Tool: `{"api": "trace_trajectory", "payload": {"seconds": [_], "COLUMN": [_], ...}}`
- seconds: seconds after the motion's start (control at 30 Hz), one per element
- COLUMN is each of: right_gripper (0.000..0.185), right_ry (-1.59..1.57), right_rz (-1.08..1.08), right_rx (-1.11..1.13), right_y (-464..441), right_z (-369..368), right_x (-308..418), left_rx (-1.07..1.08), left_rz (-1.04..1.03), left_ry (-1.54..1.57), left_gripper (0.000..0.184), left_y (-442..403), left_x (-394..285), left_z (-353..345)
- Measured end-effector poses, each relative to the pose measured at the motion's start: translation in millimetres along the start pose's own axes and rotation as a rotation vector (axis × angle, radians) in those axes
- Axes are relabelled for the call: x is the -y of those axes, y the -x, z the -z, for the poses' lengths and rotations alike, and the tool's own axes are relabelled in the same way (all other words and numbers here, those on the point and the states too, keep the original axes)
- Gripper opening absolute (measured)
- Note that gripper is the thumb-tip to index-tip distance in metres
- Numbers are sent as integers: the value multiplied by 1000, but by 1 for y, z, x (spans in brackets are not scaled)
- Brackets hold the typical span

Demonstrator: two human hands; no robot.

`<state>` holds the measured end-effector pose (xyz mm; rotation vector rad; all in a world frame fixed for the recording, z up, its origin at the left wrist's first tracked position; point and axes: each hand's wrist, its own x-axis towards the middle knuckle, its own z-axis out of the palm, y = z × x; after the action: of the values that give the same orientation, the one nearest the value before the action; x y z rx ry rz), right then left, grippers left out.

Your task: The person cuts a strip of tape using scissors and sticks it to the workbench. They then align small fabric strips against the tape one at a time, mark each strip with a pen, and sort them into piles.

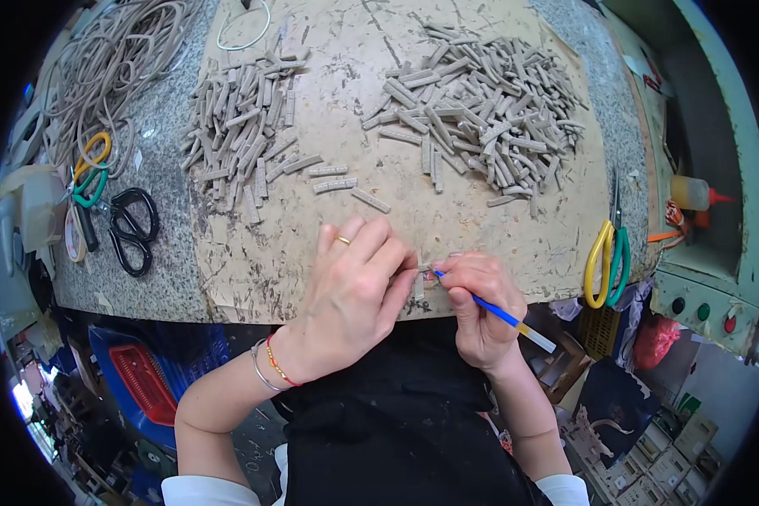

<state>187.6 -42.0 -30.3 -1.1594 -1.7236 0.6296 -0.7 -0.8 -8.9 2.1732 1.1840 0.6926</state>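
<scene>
At the table's near edge, my left hand (358, 282) is closed in a pinch, its thumb and fingertips together. Whatever sits between them is mostly hidden; a small pale bit shows at the fingertips. My right hand (481, 304) grips a slim blue pen-like stick (499, 312) with a yellow and clear back end, its front pointing at the left fingertips. Just beyond the hands lie a few loose short grey strips (336, 185). A smaller pile of grey strips (243, 122) is at left, and a larger pile of such strips (489, 105) at right.
Black-handled scissors (132, 232) and scissors with yellow and green handles (91, 173) lie at left, below coiled grey cord (114, 59). More yellow-and-green scissors (609, 257) rest near the right edge. A green metal cabinet (707, 295) with buttons holds a red-tipped bottle (691, 194).
</scene>
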Motion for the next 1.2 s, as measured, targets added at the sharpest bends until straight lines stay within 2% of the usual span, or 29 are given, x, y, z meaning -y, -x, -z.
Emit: {"api": "trace_trajectory", "payload": {"seconds": [0.37, 0.47, 0.7, 0.87, 0.97, 1.0, 1.1, 1.2], "right_gripper": [12, 13, 12, 8, 7, 7, 7, 7], "right_ry": [73, 94, 131, 44, 13, 10, -6, -34], "right_rz": [51, 142, 123, 94, 104, 103, 90, 68], "right_rx": [48, 78, 114, 72, 38, 35, 4, -38], "right_y": [0, -4, -9, -5, -5, -4, -2, 0], "right_z": [-1, 2, 3, 7, 2, 0, 2, 3], "right_x": [-1, -1, 2, 0, 0, -1, -3, -3], "left_rx": [-44, -42, -59, -186, -212, -162, -117, -255], "left_rz": [12, 16, -1, 30, -160, -216, -102, 79], "left_ry": [58, 50, -5, -315, -301, -425, -658, -759], "left_gripper": [17, 17, 17, 18, 16, 16, 24, 30], "left_y": [10, 9, 6, -17, -32, -34, -35, -39], "left_x": [5, 5, 4, 20, 14, 24, 53, 71], "left_z": [5, 5, 4, 20, 18, 14, 32, 62]}}
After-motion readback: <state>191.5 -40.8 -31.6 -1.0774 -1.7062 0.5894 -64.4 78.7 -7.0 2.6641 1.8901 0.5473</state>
